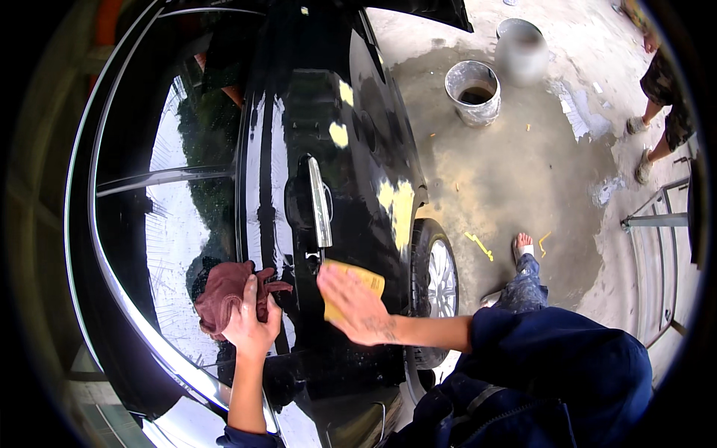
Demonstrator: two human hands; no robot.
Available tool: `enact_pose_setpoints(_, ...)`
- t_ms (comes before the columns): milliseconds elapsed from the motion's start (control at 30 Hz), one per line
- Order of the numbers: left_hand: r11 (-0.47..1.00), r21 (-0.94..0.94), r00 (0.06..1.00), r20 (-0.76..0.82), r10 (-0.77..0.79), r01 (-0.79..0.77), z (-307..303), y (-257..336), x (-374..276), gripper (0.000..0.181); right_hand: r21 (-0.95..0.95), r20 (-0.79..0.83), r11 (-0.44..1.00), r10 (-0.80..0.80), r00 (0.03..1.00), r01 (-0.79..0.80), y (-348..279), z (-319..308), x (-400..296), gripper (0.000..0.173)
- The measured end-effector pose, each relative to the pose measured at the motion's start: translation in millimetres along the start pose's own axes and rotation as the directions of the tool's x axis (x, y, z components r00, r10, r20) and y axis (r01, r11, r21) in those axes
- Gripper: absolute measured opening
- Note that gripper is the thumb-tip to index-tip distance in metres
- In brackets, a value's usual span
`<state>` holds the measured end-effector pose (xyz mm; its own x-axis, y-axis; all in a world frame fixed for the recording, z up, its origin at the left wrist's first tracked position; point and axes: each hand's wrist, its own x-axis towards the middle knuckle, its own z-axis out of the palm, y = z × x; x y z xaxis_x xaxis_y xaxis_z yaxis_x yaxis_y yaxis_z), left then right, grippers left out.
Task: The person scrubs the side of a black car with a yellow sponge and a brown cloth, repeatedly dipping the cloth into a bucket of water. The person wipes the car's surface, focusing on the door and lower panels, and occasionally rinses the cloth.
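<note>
My left hand point(254, 322) grips a bunched maroon cloth point(224, 294) at the lower part of the car's side window point(173, 241). Under the flat of my right hand point(355, 308) lies a yellow sheet of sandpaper point(367, 280), pressed to the black car door point(358, 218). Just beyond my right fingertips is the chrome door handle point(319, 207). Pale yellow filler patches point(400, 210) mark the door panel between the handle and the wheel. Part of the sandpaper is hidden by my palm.
A bucket of dark liquid point(473, 95) stands on the wet concrete floor point(504, 179), with another bucket point(521, 53) behind it. The car's wheel point(440, 274) is right of the door. At far right are a person's legs point(664, 112) and a metal frame point(655, 221).
</note>
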<state>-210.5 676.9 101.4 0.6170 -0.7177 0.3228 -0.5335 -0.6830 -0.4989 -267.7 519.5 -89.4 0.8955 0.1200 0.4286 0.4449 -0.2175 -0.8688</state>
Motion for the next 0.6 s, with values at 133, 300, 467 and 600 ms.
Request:
enact_pose_setpoints(133,1.000,-0.025,1.000,-0.018,0.014,-0.014,1,-3,-1,0.056,0.022,0.206,0.990,-0.139,0.969,0.138,2,5,-26,0.086)
enact_pose_setpoints(300,1.000,-0.024,1.000,0.010,-0.011,0.011,0,0,-3,0.054,0.091,0.072,0.995,-0.034,0.997,0.028,-14,5,-11,0.091)
enact_pose_setpoints(467,0.999,-0.028,1.000,0.013,-0.018,0.019,0,0,-4,0.054,0.171,0.022,0.985,-0.009,1.000,0.005,-11,4,-1,0.092)
enact_pose_setpoints(600,0.997,-0.051,0.997,0.049,-0.063,0.065,-1,1,-8,0.054,0.178,-0.053,0.983,-0.030,0.998,0.039,-3,-2,8,0.095)
